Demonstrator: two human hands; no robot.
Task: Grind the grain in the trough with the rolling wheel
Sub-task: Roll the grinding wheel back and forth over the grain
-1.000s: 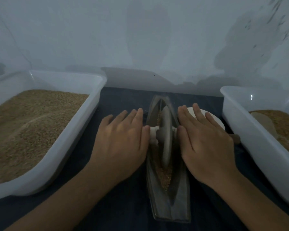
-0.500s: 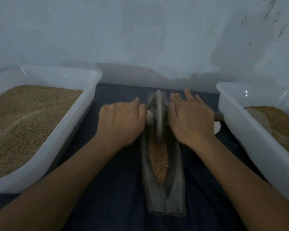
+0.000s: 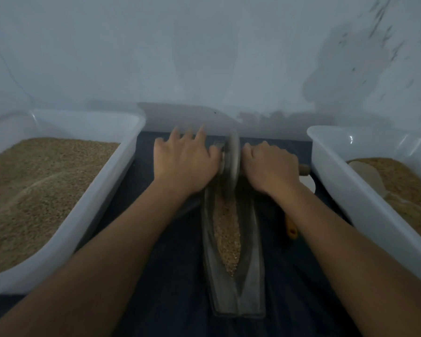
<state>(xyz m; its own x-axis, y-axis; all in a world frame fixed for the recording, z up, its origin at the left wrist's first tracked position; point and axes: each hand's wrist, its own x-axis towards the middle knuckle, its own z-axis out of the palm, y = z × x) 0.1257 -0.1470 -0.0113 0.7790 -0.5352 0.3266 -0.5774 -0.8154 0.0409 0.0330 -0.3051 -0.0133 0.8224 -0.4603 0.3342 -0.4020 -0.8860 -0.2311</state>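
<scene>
Both palms are down on the axle: left hand with fingers splayed straight, right hand curled over it. The rolling wheel sits at the trough's far end, frame centre, with grain lying behind it.

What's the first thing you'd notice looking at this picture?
Two hands, left hand and right hand, push a grey rolling wheel at the far end of a long trough holding grain. On either side sits a white tub, left tub and right tub, full of more grain.
</scene>
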